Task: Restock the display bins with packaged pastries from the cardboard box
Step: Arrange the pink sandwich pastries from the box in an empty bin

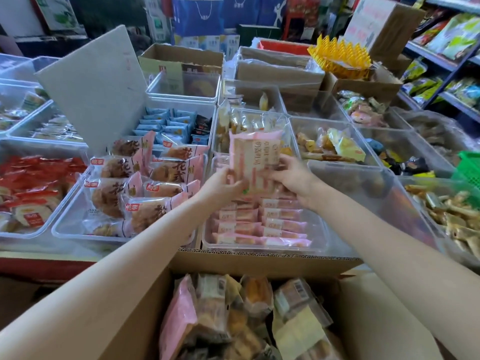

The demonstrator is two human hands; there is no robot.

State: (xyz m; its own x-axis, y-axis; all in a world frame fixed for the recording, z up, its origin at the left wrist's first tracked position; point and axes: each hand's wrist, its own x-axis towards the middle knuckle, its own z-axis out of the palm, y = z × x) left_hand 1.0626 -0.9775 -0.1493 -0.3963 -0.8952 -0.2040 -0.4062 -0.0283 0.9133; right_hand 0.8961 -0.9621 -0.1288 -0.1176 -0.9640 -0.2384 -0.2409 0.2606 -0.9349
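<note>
Pink-and-white plastic pastry packs [255, 162], stacked upright, long axis 12–6. Left hand [223, 187] grips the 7 o'clock corner, right hand [291, 175] the 4 o'clock edge. Clear plastic bin of matching pink packs [320, 229] sits directly below, at 6; brown cardboard box [233, 263] nearer still.

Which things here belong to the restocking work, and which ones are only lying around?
Part of the job:
- pink packet, held by the left hand and the right hand
- clear bin of pink packets under it
- cardboard box of pastries

Just lying about:
- grey board
- yellow basket
- green basket
- blue bags
</note>
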